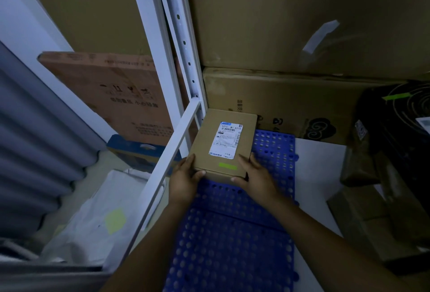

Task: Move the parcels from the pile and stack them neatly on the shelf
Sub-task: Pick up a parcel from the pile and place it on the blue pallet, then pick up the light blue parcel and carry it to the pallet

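Parcel [223, 142], head view: flat brown cardboard box, white shipping label [229, 140] on its top face, short green tape strip [228, 166] near the front edge. It sits at the back left corner of the shelf level, over a blue perforated plastic panel [232, 245], just beside the white slotted shelf upright [179, 35]. Cannot tell whether its underside rests fully on the panel or is slightly lifted.

Left hand [183, 180] grips the near left corner, thumb on the front edge, fingers curled along the left side. Right hand [253, 177] grips the near right corner, thumb on the front edge, fingers laid over the top face by the label.

Behind the parcel, a printed cardboard carton [290, 96] lies on the shelf with a larger plain carton [279, 12] on top of it. Right of the panel, a dark bag [400, 117] holding coiled cable.

Left of the upright, outside the shelf: a leaning flat carton [111, 89], a blue box [130, 149], a white plastic bag [104, 217] with a yellow-green sticker, and a grey corrugated shutter [30, 140].
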